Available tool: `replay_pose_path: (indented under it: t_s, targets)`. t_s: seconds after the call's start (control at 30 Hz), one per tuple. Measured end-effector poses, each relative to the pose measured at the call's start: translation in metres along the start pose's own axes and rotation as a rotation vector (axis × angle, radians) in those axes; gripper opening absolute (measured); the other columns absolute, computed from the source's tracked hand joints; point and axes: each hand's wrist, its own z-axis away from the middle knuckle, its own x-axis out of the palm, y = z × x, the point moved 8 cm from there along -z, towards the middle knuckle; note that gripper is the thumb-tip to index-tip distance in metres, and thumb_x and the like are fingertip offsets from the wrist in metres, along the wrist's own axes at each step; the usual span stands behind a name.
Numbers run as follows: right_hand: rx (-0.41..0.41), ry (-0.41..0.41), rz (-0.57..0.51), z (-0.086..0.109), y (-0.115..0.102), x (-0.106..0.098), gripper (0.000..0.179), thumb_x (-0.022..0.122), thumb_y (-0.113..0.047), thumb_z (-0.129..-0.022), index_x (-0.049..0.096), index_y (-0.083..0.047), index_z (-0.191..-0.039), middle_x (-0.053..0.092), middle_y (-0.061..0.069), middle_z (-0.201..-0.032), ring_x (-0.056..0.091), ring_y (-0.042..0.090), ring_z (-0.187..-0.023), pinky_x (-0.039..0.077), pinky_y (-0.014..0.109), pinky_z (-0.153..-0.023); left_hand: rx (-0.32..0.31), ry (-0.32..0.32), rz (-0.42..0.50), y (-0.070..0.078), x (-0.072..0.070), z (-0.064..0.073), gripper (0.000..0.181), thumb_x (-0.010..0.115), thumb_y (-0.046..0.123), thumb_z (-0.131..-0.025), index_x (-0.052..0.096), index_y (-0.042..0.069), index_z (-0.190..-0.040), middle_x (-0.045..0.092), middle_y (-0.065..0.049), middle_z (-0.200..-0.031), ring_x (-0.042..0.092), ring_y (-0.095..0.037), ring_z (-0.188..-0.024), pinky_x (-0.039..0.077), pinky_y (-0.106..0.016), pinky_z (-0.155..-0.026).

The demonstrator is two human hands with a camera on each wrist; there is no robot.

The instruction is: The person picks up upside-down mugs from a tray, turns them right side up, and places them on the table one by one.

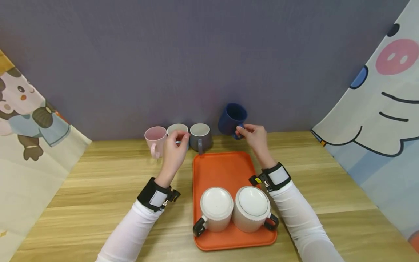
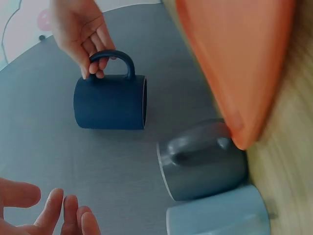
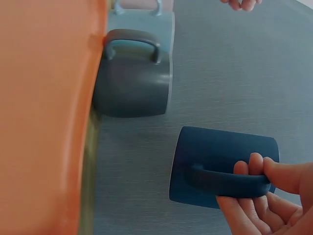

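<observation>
The right hand [image 1: 254, 136] is pinching the handle [image 3: 230, 185] of a navy mug [image 1: 227, 123], its thumb pressing on one side and its fingertips curling in from the other. That mug is hanging in the air in front of the grey wall [image 1: 183, 65], to the right of the other mugs near the wall, and in the left wrist view its rim is facing the tabletop side. The left hand [image 1: 174, 151] is hovering over the row of mugs, its thumb and fingers standing spread with a gap between them. Behind it, a light blue mug [image 2: 220, 213] is standing upright, partly hidden in the head view. A grey mug [image 1: 206, 140] is standing upright to its right, its handle pointing toward the person, and a pink mug [image 1: 161, 146] is standing at the row's left end. Just in front of the grey mug, an orange tray [image 1: 222, 165] is lying on the wooden tabletop [image 1: 114, 189]. Near its closer end, a pale mug [image 1: 216, 202] and a second pale mug [image 1: 253, 201] are sitting side by side, white round ends facing up, black handles pointing outward. Further out, the person is wearing white sleeves [image 1: 301, 222] and black wrist straps, and printed cloths [image 1: 376, 120] are flanking the tabletop on both sides.
</observation>
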Motion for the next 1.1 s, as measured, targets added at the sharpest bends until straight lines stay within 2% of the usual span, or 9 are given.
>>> replay_pose_path:
  t_s: [0.17, 0.3, 0.4, 0.57, 0.73, 0.8, 0.9, 1.1]
  targets:
    - [-0.025, 0.014, 0.166, 0.001, 0.007, 0.004, 0.031, 0.070, -0.028, -0.086, 0.073, 0.000, -0.099, 0.073, 0.016, -0.090, 0.069, 0.018, -0.078, 0.047, 0.016, -0.067, 0.017, -0.008, -0.075, -0.006, -0.002, 0.007, 0.015, 0.058, 0.009, -0.092, 0.065, -0.003, -0.096, 0.063, -0.018, -0.094, 0.059, -0.028, -0.086, 0.048, -0.033, -0.075]
    - [-0.041, 0.001, 0.190, 0.000, 0.011, 0.009, 0.029, 0.069, -0.026, -0.087, 0.073, 0.001, -0.097, 0.073, 0.018, -0.090, 0.070, 0.028, -0.084, 0.046, 0.014, -0.063, 0.023, -0.031, -0.114, -0.011, -0.003, 0.010, 0.015, 0.059, 0.009, -0.091, 0.065, -0.003, -0.096, 0.062, -0.019, -0.094, 0.057, -0.030, -0.088, 0.048, -0.039, -0.077]
    - [-0.033, -0.020, 0.185, 0.000, 0.016, 0.014, 0.028, 0.069, -0.024, -0.088, 0.073, 0.002, -0.096, 0.072, 0.019, -0.089, 0.070, 0.030, -0.083, 0.045, 0.015, -0.060, 0.025, -0.054, -0.155, -0.015, -0.004, 0.013, 0.014, 0.058, 0.008, -0.091, 0.065, -0.003, -0.096, 0.061, -0.019, -0.095, 0.055, -0.031, -0.091, 0.047, -0.043, -0.079]
    - [-0.016, -0.039, 0.201, -0.002, 0.023, 0.019, 0.028, 0.069, -0.023, -0.087, 0.072, 0.003, -0.097, 0.072, 0.019, -0.088, 0.070, 0.029, -0.082, 0.047, 0.015, -0.057, 0.041, -0.070, -0.241, -0.022, -0.006, 0.019, 0.014, 0.059, 0.008, -0.090, 0.065, -0.002, -0.096, 0.060, -0.019, -0.096, 0.053, -0.032, -0.091, 0.041, -0.042, -0.082]
    - [-0.015, -0.036, 0.255, -0.001, 0.027, 0.024, 0.029, 0.070, -0.024, -0.087, 0.073, 0.003, -0.097, 0.073, 0.018, -0.088, 0.071, 0.029, -0.082, 0.046, 0.014, -0.057, 0.097, -0.098, -0.336, -0.028, -0.008, 0.024, 0.014, 0.061, 0.010, -0.089, 0.065, -0.002, -0.097, 0.060, -0.019, -0.098, 0.052, -0.033, -0.096, 0.031, -0.050, -0.095]
    - [-0.020, -0.040, 0.260, -0.001, 0.029, 0.026, 0.029, 0.069, -0.024, -0.087, 0.073, 0.003, -0.098, 0.073, 0.018, -0.088, 0.071, 0.029, -0.082, 0.046, 0.013, -0.058, 0.119, -0.109, -0.372, -0.030, -0.009, 0.026, 0.016, 0.062, 0.011, -0.088, 0.065, -0.002, -0.098, 0.059, -0.020, -0.099, 0.050, -0.035, -0.098, 0.028, -0.051, -0.096]
    - [-0.026, -0.043, 0.267, -0.001, 0.032, 0.028, 0.029, 0.070, -0.024, -0.087, 0.073, 0.003, -0.097, 0.073, 0.018, -0.086, 0.071, 0.029, -0.082, 0.045, 0.013, -0.058, 0.159, -0.114, -0.423, -0.031, -0.011, 0.029, 0.019, 0.064, 0.012, -0.087, 0.064, -0.003, -0.098, 0.057, -0.020, -0.101, 0.048, -0.037, -0.100, 0.030, -0.048, -0.094]
    - [-0.039, -0.049, 0.288, -0.002, 0.037, 0.032, 0.028, 0.070, -0.024, -0.087, 0.073, 0.003, -0.096, 0.073, 0.017, -0.084, 0.071, 0.029, -0.079, 0.042, 0.014, -0.055, 0.273, -0.071, -0.500, -0.025, -0.020, 0.033, 0.022, 0.070, 0.012, -0.083, 0.064, -0.004, -0.096, 0.057, -0.021, -0.098, 0.047, -0.038, -0.096, 0.033, -0.046, -0.086]
